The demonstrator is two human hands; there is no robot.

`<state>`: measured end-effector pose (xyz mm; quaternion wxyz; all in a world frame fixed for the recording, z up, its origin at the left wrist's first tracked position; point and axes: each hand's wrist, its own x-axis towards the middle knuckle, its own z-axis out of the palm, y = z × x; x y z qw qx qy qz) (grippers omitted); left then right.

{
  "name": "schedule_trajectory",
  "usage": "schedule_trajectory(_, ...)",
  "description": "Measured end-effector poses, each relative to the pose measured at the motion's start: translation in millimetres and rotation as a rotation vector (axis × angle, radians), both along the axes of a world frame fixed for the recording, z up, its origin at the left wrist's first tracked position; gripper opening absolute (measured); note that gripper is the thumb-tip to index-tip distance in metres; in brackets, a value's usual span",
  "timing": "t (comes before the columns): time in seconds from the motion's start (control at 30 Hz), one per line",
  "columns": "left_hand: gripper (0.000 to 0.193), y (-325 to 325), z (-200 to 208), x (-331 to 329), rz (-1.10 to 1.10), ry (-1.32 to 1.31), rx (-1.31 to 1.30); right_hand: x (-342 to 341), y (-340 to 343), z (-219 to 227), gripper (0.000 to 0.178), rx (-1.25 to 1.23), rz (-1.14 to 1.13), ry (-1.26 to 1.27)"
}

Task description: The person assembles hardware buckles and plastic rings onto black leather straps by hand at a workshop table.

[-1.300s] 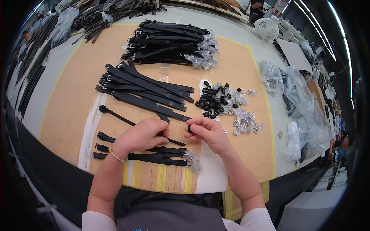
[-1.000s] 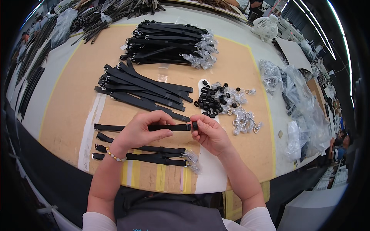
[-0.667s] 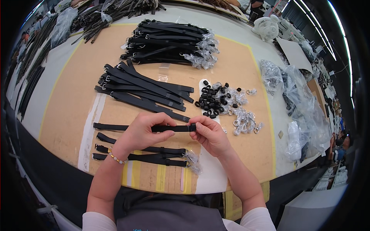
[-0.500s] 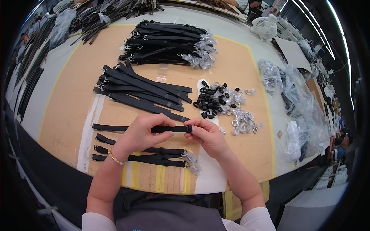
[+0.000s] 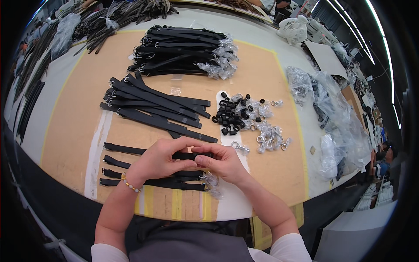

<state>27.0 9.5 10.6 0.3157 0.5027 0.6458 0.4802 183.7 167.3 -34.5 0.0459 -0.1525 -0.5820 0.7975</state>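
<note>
At lower centre of the frame, left hand point(image 5: 159, 159) and right hand point(image 5: 220, 159) pinch one black strap point(image 5: 124, 149) by its right end, fingertips pressed together; risk: the grip could slip and nudge the finished straps point(image 5: 150, 182) just below.

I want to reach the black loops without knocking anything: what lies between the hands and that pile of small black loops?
In the head view, one wrapped metal clasp lies on the white strip between the right hand and the black loops.
</note>
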Motion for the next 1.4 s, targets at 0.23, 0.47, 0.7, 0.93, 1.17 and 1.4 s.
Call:
schedule_trajectory(0.23,0.027,-4,-14,-8,0.007,0.078,0.066,23,67,45,0.026,0.867,-0.204,-0.136)
schedule_trajectory(0.47,0.026,0,-21,-10,0.036,0.193,0.208,25,70,36,0.029,1.106,0.108,-0.51)
schedule_trajectory(0.7,0.023,-6,-17,-9,0.102,-0.198,0.058,15,43,35,0.02,0.508,-0.024,0.087)
schedule_trajectory(0.93,0.023,-6,-17,-8,0.067,-0.239,0.08,11,38,23,0.025,0.336,0.017,0.177)
schedule_trajectory(1.17,0.022,-7,-18,-4,0.03,-0.239,0.068,8,29,9,0.026,0.212,0.028,0.236)
schedule_trajectory(1.4,0.022,-6,-13,0,0.071,-0.139,0.049,9,26,4,0.036,0.645,-0.008,0.338)
